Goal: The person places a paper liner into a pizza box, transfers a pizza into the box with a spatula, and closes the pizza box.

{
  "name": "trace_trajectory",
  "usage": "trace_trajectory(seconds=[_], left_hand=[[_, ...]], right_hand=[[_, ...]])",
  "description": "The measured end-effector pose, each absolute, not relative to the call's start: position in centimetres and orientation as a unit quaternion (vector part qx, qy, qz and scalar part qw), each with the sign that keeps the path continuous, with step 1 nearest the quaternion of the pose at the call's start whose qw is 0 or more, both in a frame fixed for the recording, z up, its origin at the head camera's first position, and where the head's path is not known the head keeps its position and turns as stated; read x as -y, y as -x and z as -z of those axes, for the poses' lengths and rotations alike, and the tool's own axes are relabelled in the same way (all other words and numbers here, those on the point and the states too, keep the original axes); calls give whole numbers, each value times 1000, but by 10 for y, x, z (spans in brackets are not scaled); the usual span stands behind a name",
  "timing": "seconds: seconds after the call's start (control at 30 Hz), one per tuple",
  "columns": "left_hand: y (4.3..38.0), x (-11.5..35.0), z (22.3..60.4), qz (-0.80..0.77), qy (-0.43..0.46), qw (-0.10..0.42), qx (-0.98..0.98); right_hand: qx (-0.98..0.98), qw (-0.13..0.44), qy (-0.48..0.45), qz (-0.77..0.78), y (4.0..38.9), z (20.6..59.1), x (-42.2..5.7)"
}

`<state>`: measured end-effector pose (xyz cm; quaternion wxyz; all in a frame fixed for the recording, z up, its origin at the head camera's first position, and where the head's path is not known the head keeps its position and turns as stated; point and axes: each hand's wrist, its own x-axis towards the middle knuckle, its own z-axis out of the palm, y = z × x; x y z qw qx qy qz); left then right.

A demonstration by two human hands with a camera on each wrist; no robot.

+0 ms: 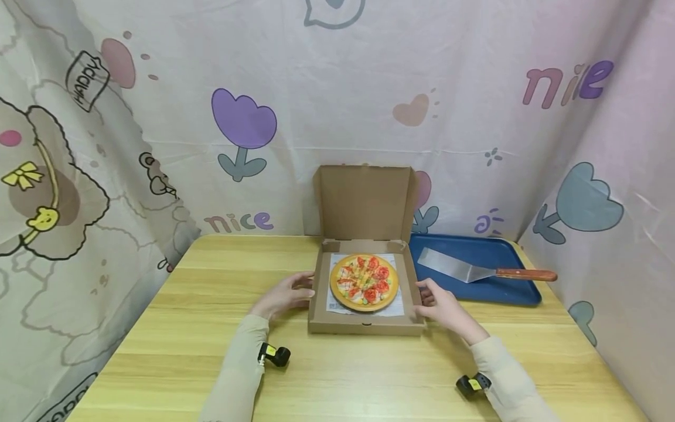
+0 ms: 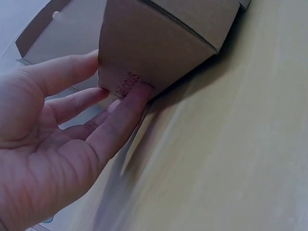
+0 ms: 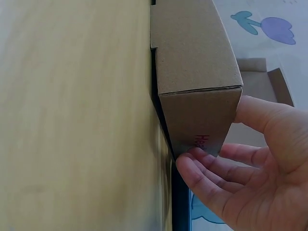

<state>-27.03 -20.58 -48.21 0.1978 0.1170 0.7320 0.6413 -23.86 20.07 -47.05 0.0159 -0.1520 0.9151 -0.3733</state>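
A brown cardboard pizza box (image 1: 366, 327) lies on the table, its lid (image 1: 366, 202) raised at the back. Inside, a round pizza (image 1: 364, 282) with red and green toppings sits on a printed paper sheet (image 1: 394, 306). My left hand (image 1: 285, 294) grips the box's left side; in the left wrist view the thumb is at the upper edge and fingertips touch the printed outer wall (image 2: 154, 53). On the opposite side my right hand (image 1: 445, 308) holds the box likewise, thumb at the rim and fingers against the side wall (image 3: 197, 115).
To the right of the box is a blue tray (image 1: 495, 249). A metal spatula (image 1: 448, 265) lies across it, its wooden handle (image 1: 527, 274) reaching past the tray's right edge. Behind the wooden table (image 1: 248, 258) hangs a patterned curtain (image 1: 327, 105).
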Motion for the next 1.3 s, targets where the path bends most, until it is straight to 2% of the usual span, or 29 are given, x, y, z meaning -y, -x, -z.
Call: trace_trajectory(seconds=[0.37, 0.53, 0.7, 0.83, 1.1, 1.3], left_hand=[[281, 211, 467, -613, -111, 211, -754], [292, 218, 444, -607, -100, 199, -763], [308, 217, 415, -578, -94, 174, -791], [324, 211, 394, -531, -87, 145, -830], [356, 186, 356, -440, -68, 31, -895], [385, 164, 338, -432, -46, -28, -900]], right_hand=[[-923, 2, 163, 348, 244, 462, -205], [-928, -12, 165, 334, 254, 450, -206], [-929, -49, 169, 325, 274, 426, -207], [-930, -58, 152, 329, 296, 402, -207], [-934, -91, 108, 329, 352, 359, -206], [-936, -118, 78, 322, 386, 341, -199]])
